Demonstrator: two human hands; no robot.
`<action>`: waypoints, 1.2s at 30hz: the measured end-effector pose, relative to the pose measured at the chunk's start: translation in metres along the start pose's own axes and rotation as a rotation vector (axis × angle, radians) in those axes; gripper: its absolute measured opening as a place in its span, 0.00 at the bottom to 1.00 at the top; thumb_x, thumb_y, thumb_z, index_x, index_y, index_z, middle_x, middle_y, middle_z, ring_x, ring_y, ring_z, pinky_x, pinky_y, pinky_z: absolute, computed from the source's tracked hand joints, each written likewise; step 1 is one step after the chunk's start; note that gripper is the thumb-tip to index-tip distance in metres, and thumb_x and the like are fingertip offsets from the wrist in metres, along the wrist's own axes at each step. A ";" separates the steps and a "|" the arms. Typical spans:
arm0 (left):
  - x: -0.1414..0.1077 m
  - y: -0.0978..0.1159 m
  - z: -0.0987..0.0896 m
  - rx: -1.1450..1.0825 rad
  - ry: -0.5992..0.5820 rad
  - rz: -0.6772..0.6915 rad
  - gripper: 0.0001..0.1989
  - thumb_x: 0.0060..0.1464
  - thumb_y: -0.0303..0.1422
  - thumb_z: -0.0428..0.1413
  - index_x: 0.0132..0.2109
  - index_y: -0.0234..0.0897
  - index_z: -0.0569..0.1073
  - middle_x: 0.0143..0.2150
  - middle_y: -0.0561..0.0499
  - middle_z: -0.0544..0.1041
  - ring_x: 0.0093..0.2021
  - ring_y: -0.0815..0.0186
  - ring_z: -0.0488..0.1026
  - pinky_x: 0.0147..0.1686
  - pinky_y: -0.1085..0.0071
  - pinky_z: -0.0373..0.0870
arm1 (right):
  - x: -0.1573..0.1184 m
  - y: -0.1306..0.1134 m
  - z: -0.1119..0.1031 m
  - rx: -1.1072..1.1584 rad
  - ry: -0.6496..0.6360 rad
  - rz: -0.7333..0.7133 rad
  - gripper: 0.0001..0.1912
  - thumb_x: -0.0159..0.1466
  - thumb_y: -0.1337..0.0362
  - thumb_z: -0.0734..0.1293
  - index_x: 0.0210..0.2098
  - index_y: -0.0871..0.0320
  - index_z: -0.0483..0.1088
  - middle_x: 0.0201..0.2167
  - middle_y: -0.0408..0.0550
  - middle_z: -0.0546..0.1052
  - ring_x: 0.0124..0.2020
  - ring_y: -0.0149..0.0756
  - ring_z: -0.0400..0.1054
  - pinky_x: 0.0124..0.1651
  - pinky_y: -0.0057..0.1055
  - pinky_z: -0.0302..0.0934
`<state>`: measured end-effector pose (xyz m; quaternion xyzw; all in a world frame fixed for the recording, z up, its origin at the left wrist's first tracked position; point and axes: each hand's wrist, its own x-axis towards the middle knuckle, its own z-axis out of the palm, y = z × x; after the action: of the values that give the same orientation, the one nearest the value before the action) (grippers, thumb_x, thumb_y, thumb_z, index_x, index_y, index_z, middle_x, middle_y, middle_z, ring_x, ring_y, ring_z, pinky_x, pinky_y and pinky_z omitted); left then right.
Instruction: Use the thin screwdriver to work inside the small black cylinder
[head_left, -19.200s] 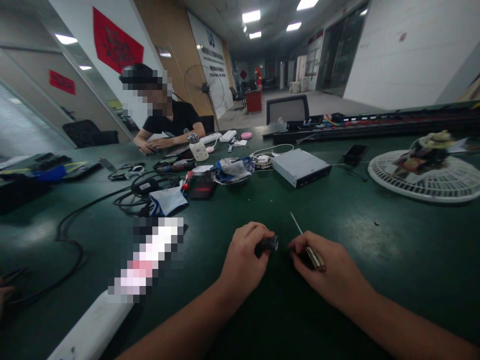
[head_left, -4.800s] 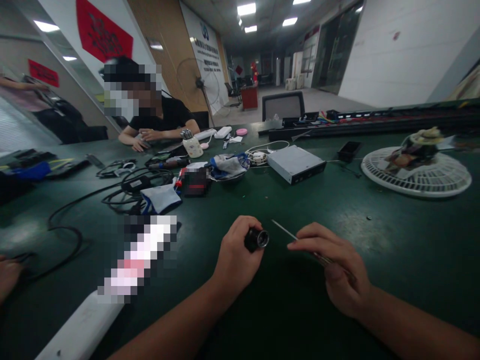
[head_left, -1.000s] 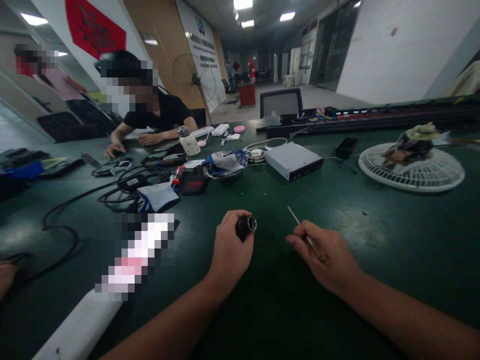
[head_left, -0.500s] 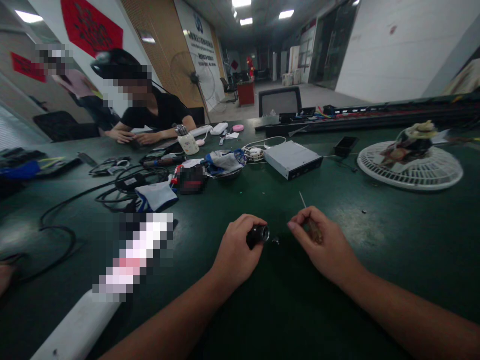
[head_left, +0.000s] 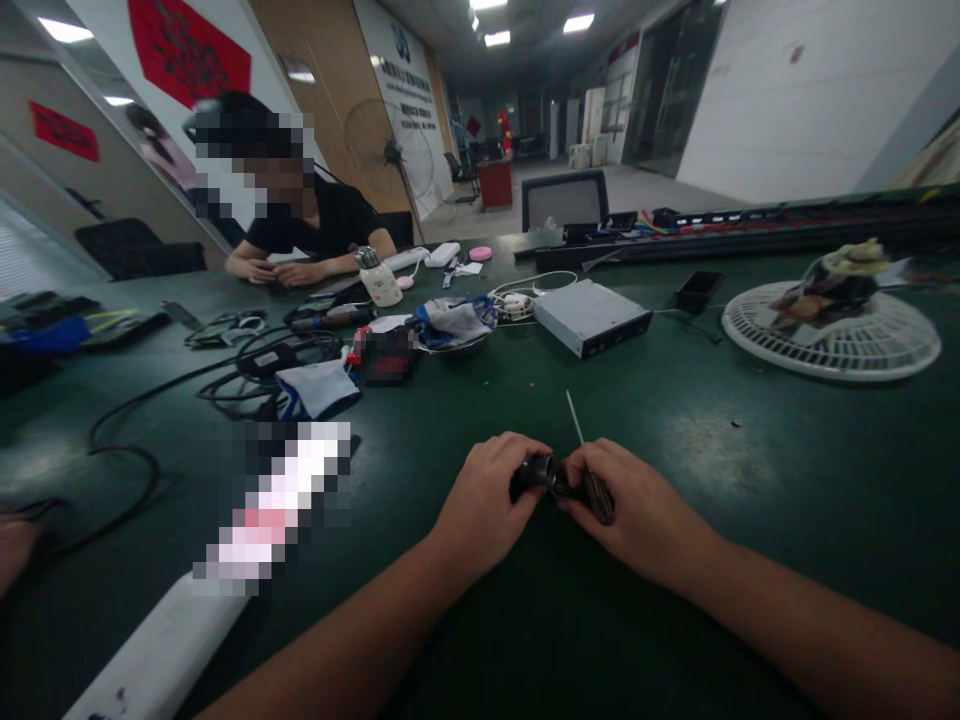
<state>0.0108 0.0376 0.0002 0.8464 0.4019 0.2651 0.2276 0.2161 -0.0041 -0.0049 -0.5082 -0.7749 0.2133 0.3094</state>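
My left hand is wrapped round a black cylindrical part, whose open end faces right. Close beside that end, my right hand is closed on a screwdriver; its thin metal shaft points up and away from me. The right thumb and fingertips are at a small dark piece near the cylinder's mouth. Whether they grip this piece is too small to tell. Both hands are low over the dark green table.
Ahead stand a silver disc drive and, farther right, a white fan guard. Cloth gloves and black cables lie left. A white device is at the lower left. A person sits across the table.
My right hand has moved left and slightly down, bringing its fingertips to the cylinder's mouth. The screwdriver came along with it. The left hand and cylinder have shifted slightly right.
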 end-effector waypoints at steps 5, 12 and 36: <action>-0.001 0.001 -0.001 -0.008 0.007 -0.009 0.16 0.56 0.21 0.61 0.49 0.43 0.73 0.48 0.51 0.77 0.50 0.57 0.72 0.51 0.56 0.67 | 0.000 0.000 -0.002 0.091 0.093 0.042 0.12 0.59 0.74 0.68 0.35 0.53 0.62 0.36 0.46 0.76 0.35 0.39 0.72 0.37 0.36 0.65; -0.003 0.002 -0.001 0.020 -0.006 0.011 0.17 0.56 0.25 0.64 0.51 0.48 0.75 0.48 0.53 0.77 0.50 0.57 0.72 0.50 0.57 0.66 | -0.003 -0.004 -0.006 0.263 0.227 0.025 0.13 0.61 0.70 0.69 0.32 0.52 0.58 0.40 0.48 0.79 0.42 0.40 0.76 0.45 0.38 0.70; -0.003 0.003 -0.002 -0.042 0.040 0.229 0.16 0.53 0.26 0.67 0.48 0.42 0.76 0.45 0.52 0.80 0.46 0.60 0.76 0.48 0.61 0.66 | -0.009 -0.007 -0.001 0.137 0.245 -0.078 0.12 0.60 0.71 0.70 0.33 0.53 0.62 0.32 0.44 0.77 0.31 0.35 0.74 0.34 0.31 0.66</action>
<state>0.0092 0.0339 0.0031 0.8763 0.3014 0.3144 0.2057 0.2147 -0.0156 -0.0025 -0.4777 -0.7341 0.1896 0.4437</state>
